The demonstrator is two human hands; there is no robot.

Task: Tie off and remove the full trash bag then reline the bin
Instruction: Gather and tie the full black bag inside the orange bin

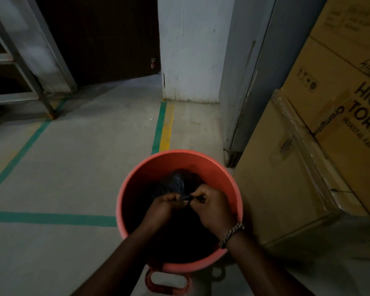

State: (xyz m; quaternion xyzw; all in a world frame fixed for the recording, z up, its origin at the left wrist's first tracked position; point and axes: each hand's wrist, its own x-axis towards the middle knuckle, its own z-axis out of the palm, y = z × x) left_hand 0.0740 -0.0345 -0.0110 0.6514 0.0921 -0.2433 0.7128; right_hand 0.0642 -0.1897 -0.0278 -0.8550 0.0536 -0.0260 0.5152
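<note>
Standing over a grey concrete floor (77, 167) marked with green tape lines (51, 218) and one yellow strip (168, 127), I look down at what I am working on. Stacked brown cardboard boxes (320, 129) with black printed lettering fill my right side, close beside the bin. A white plastered wall corner (190, 50) stands ahead, with a dark brown door (98, 39) to its left and a grey metal rack (15, 60) at the far left.

Directly below me sits the round salmon-pink plastic bin (137, 184), upright on the floor, with a handle piece of the same colour (168, 280) showing at its near edge. Inside it lies the black plastic trash bag (175, 181) (its lower part is lost in shadow, so I cannot tell how full it is), with a gathered, crinkled bunch rising near the middle of the bin.

My left hand (161, 207) and my right hand (212, 207) are both down inside the rim, fingers pinched closed on a short twisted stretch of the bag between them. A braided cord bracelet (231, 233) circles my right wrist.
</note>
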